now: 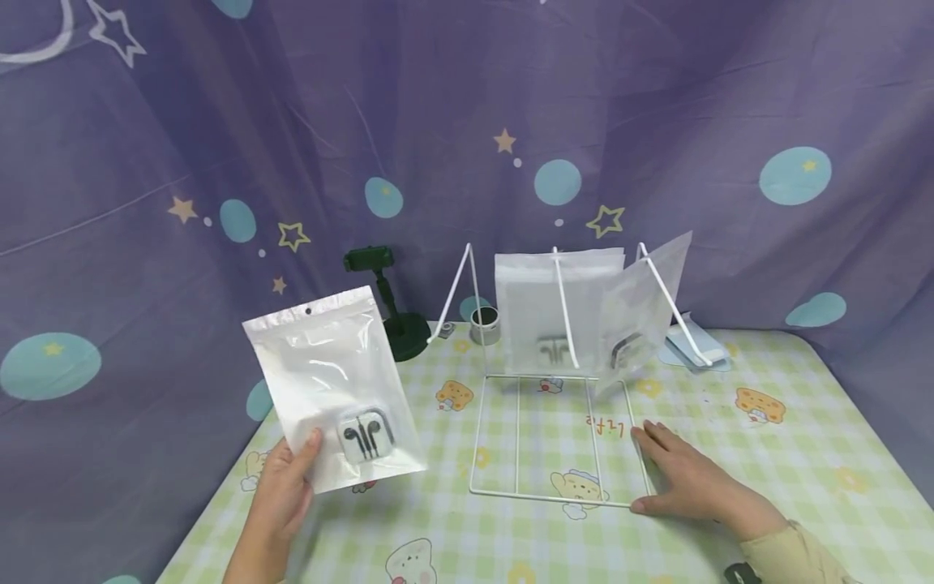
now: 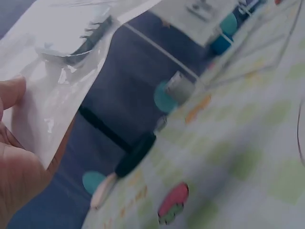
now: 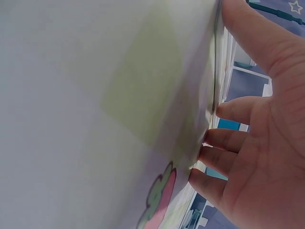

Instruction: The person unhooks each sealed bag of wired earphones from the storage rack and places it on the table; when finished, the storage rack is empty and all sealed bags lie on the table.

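Observation:
A white pouch (image 1: 314,365) with earphones in a clear case (image 1: 366,435) is pinched at its lower left edge by my left hand (image 1: 280,495), thumb in front. The left wrist view shows the same pouch (image 2: 52,90) and part of the left hand (image 2: 24,162). On the table, my right hand (image 1: 689,478) touches the right side of a white wire rack (image 1: 550,497), fingers spread. In the right wrist view the right hand (image 3: 262,143) has its fingertips down at the table surface. More pouches (image 1: 533,300) hang at the rack's back, one slanting (image 1: 642,308).
Behind the left hand stands a dark green phone stand (image 1: 404,334). A small white cup (image 1: 485,326) is left of the hanging pouches. Light blue packets (image 1: 696,345) lie at the back right. White rack arms (image 1: 452,292) stick up and forward. A checked cloth (image 1: 803,454) covers the table.

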The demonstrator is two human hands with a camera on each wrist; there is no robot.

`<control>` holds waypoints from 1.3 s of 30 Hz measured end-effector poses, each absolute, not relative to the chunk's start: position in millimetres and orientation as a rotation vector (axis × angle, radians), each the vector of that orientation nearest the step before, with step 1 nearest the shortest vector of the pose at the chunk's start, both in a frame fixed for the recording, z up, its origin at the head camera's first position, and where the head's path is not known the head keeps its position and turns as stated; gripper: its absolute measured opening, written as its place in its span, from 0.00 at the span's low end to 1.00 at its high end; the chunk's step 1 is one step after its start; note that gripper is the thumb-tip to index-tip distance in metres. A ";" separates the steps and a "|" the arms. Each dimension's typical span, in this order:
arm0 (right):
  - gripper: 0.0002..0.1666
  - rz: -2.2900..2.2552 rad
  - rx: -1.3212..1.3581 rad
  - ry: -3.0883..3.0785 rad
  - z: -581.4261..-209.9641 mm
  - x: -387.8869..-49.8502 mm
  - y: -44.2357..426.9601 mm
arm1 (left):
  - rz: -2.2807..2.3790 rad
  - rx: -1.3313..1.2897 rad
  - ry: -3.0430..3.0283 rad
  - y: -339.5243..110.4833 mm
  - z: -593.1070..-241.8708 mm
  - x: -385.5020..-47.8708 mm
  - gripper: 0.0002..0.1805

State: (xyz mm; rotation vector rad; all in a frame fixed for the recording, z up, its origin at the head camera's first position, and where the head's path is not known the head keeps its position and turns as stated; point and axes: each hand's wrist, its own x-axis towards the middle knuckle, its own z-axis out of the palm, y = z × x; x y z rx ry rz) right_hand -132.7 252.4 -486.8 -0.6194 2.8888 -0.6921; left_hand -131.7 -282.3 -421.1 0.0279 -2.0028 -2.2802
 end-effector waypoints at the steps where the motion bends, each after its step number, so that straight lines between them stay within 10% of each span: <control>1: 0.66 -0.693 -0.620 2.889 -486.8 -132.7 252.5 | -2.260 0.079 -2.061 -284.0 -423.7 -134.7 0.08; 9: 0.66 -0.702 -0.625 2.891 -487.2 -133.2 254.0 | -2.160 0.336 -2.437 -283.4 -448.2 -158.0 0.29; 39: 0.66 -0.677 -0.638 2.937 -490.7 -133.0 254.6 | -1.690 0.267 -2.755 -236.9 -484.3 -192.6 0.21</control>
